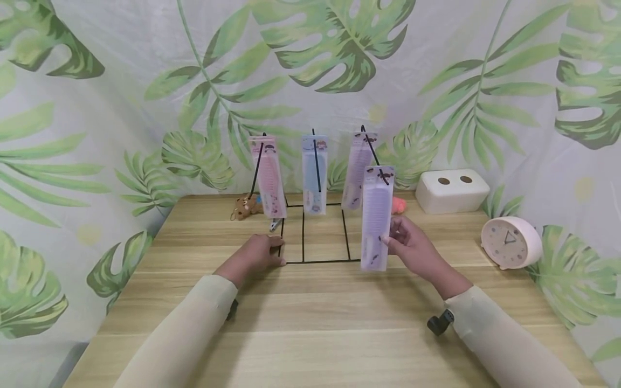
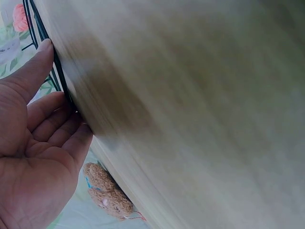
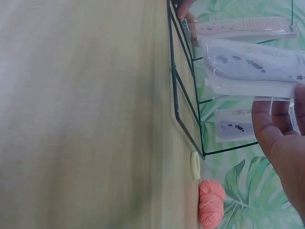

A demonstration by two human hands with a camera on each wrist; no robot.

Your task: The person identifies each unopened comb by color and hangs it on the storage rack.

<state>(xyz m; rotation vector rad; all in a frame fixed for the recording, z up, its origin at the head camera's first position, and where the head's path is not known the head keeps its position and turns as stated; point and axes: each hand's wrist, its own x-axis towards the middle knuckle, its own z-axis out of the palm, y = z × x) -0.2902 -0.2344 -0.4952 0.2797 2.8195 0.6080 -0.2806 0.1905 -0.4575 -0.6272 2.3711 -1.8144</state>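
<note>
Four packaged combs in clear plastic sleeves hang on the black wire display rack that stands at the centre of the head view on the pale wooden table: a pink one at the left, a pale blue one in the middle, a lilac one behind on the right peg, and a second lilac comb packet nearest the front of that same peg. The right hand has its fingertips pinched on the lower edge of this front packet, whose hole looks to be at the peg's tip. The left hand lies spread and relaxed with its fingers against the rack's base wire at the lower left corner, apparently steadying it. Judging from this, the packet is either being threaded onto or drawn off the peg; the next move calls for keeping it aligned with the slanted peg while the rack stays braced. At the upper right sits a white rectangular box with two round holes; what is inside cannot be seen. A small brown plush bear, a pink yarn ball and a round cream clock rest nearby.
</note>
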